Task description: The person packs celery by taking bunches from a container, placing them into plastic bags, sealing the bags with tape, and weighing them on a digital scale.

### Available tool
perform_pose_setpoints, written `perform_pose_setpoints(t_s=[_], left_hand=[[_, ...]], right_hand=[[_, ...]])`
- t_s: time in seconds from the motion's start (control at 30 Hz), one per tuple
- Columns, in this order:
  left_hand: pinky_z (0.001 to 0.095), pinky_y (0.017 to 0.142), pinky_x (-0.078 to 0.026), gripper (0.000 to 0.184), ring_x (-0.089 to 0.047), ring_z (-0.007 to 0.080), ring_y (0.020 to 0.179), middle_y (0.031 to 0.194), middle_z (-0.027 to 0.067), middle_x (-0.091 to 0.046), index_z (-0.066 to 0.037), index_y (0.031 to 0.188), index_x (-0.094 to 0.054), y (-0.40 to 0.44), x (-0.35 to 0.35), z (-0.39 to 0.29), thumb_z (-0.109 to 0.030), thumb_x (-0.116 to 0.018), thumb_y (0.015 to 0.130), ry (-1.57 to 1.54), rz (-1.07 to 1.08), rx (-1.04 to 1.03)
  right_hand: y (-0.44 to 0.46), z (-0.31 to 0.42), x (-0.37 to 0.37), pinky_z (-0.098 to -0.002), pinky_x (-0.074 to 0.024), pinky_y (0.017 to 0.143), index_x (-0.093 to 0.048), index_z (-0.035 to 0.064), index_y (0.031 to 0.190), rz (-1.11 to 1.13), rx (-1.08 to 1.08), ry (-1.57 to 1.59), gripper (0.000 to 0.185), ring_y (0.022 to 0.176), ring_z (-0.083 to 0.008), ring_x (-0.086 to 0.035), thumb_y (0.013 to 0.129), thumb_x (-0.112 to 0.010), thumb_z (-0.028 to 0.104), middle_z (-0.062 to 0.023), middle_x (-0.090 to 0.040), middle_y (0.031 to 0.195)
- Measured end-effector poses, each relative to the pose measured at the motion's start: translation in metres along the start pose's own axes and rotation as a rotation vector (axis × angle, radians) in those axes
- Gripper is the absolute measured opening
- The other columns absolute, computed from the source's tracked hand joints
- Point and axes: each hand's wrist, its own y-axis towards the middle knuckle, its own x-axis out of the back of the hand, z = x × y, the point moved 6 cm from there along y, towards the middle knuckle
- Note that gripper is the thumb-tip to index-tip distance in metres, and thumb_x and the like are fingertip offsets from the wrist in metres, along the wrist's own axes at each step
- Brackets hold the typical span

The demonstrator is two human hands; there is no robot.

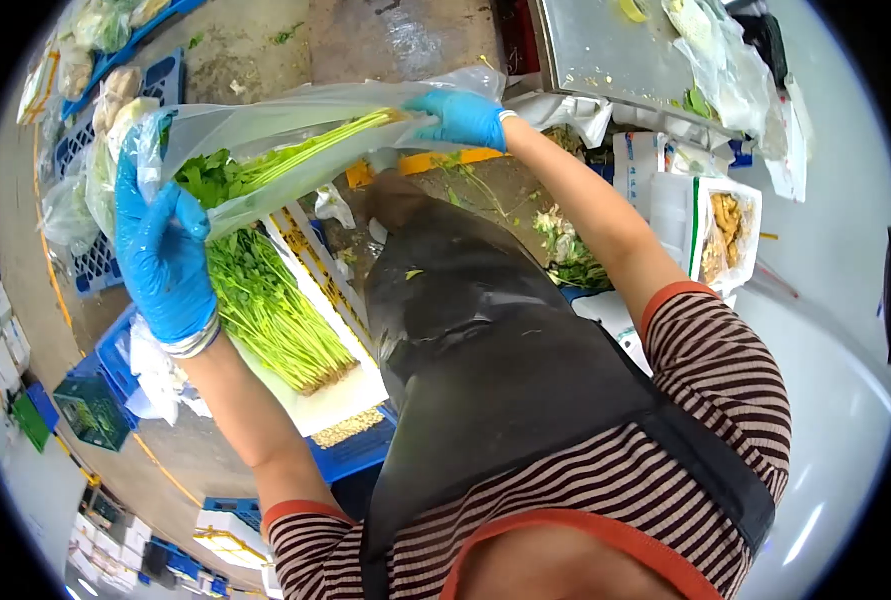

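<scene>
A long clear plastic bag point(275, 115) stretches between my two blue-gloved hands. Inside it lies a bunch of leafy celery point(295, 160), its leaves towards the left and its pale stem ends at the right. My left hand point(165, 255) is closed on the bag's left end, thumb against fingers. My right hand point(457, 118) grips the bag at the stem ends; its fingertips are partly hidden by plastic. Below the bag, a large pile of the same celery point(275, 310) rests in a white foam box point(360, 385), roots towards me.
Beside the box at the left stands a blue crate point(120, 345) with white plastic. Blue pallets point(85, 265) hold bagged vegetables. A metal table point(605, 55) is at upper right, with a bag of brown pieces, perhaps ginger point(722, 240), below it. Leaf scraps point(565, 245) litter the floor.
</scene>
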Motion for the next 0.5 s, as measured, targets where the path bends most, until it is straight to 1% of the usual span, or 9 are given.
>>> perform_pose_setpoints(t_s=[0.07, 0.1, 0.23, 0.27, 0.33, 0.37, 0.43, 0.47, 0.5], left_hand=[[0.0152, 0.058, -0.033, 0.06, -0.036, 0.0036, 0.063, 0.148, 0.0142, -0.043, 0.006, 0.145, -0.034, -0.007, 0.017, -0.003, -0.007, -0.048, 0.089, 0.018, 0.005, -0.033], [0.0149, 0.059, -0.033, 0.06, -0.036, 0.0038, 0.063, 0.148, 0.0147, -0.042, 0.007, 0.145, -0.033, -0.012, 0.023, -0.008, -0.007, -0.048, 0.089, -0.02, -0.015, -0.036], [0.0143, 0.06, -0.033, 0.062, -0.036, 0.0043, 0.063, 0.149, 0.0156, -0.041, 0.008, 0.146, -0.031, -0.032, 0.042, -0.021, -0.008, -0.049, 0.089, -0.084, -0.095, -0.06], [0.0145, 0.06, -0.034, 0.062, -0.036, 0.0043, 0.063, 0.149, 0.0142, -0.041, 0.007, 0.146, -0.032, -0.039, 0.033, -0.032, -0.009, -0.05, 0.089, -0.067, -0.078, -0.057], [0.0151, 0.06, -0.035, 0.064, -0.037, 0.0043, 0.063, 0.148, 0.0125, -0.043, 0.006, 0.147, -0.031, -0.045, 0.034, -0.022, -0.009, -0.051, 0.088, -0.118, -0.14, -0.012], [0.015, 0.058, -0.035, 0.064, -0.037, 0.0041, 0.061, 0.146, 0.0113, -0.046, 0.004, 0.146, -0.034, -0.043, 0.022, -0.022, -0.011, -0.054, 0.087, -0.17, -0.088, -0.006], [0.0157, 0.056, -0.035, 0.065, -0.038, 0.0045, 0.058, 0.144, 0.0127, -0.048, 0.004, 0.145, -0.036, -0.041, -0.005, -0.02, -0.014, -0.057, 0.086, -0.129, -0.067, 0.03], [0.0159, 0.055, -0.036, 0.065, -0.039, 0.0044, 0.058, 0.143, 0.0135, -0.049, 0.004, 0.144, -0.038, -0.038, -0.016, -0.013, -0.014, -0.058, 0.085, -0.109, -0.053, 0.046], [0.0164, 0.056, -0.037, 0.065, -0.042, 0.004, 0.058, 0.142, 0.0147, -0.049, 0.006, 0.143, -0.037, -0.039, -0.036, -0.011, -0.012, -0.059, 0.084, -0.197, -0.1, 0.082]], right_hand=[[0.015, -0.001, 0.002, -0.0423, -0.0473, 0.098, -0.054, 0.0109, 0.133, -0.037, 0.007, -0.057, 0.051, 0.113, -0.0362, -0.059, 0.089, -0.064, 0.034, -0.0181, -0.06, 0.126], [0.025, 0.008, 0.01, -0.042, -0.0474, 0.098, -0.055, 0.011, 0.133, 0.048, 0.005, -0.134, 0.051, 0.112, -0.0343, -0.06, 0.089, -0.064, 0.035, -0.0161, -0.06, 0.127], [0.052, 0.026, 0.028, -0.0419, -0.0492, 0.095, -0.055, 0.0118, 0.132, 0.027, 0.0, -0.121, 0.046, 0.108, -0.0338, -0.062, 0.094, -0.059, 0.037, -0.0154, -0.061, 0.127], [0.056, 0.034, 0.039, -0.0416, -0.0497, 0.094, -0.055, 0.0121, 0.132, 0.024, 0.01, -0.15, 0.045, 0.107, -0.034, -0.063, 0.093, -0.059, 0.036, -0.0152, -0.062, 0.125], [0.043, 0.041, 0.052, -0.0409, -0.0508, 0.091, -0.056, 0.0126, 0.131, 0.022, -0.013, -0.192, 0.044, 0.104, -0.0342, -0.064, 0.093, -0.06, 0.035, -0.0149, -0.064, 0.12], [0.03, 0.045, 0.06, -0.0404, -0.0512, 0.09, -0.056, 0.0125, 0.131, 0.0, 0.005, -0.125, 0.045, 0.103, -0.0339, -0.064, 0.092, -0.061, 0.035, -0.0145, -0.065, 0.118], [0.011, 0.056, 0.08, -0.0395, -0.052, 0.089, -0.057, 0.0122, 0.13, -0.057, 0.069, 0.005, 0.047, 0.1, -0.0333, -0.065, 0.09, -0.064, 0.035, -0.0138, -0.067, 0.114], [0.0, 0.064, 0.098, -0.0386, -0.0524, 0.087, -0.054, 0.013, 0.134, -0.234, 0.032, 0.025, 0.056, 0.097, -0.0346, -0.065, 0.085, -0.07, 0.036, -0.0151, -0.067, 0.111], [-0.007, 0.073, 0.12, -0.0399, -0.0521, 0.087, -0.052, 0.0138, 0.136, -0.474, 0.055, -0.115, 0.061, 0.096, -0.0359, -0.065, 0.083, -0.072, 0.035, -0.0161, -0.067, 0.11]])
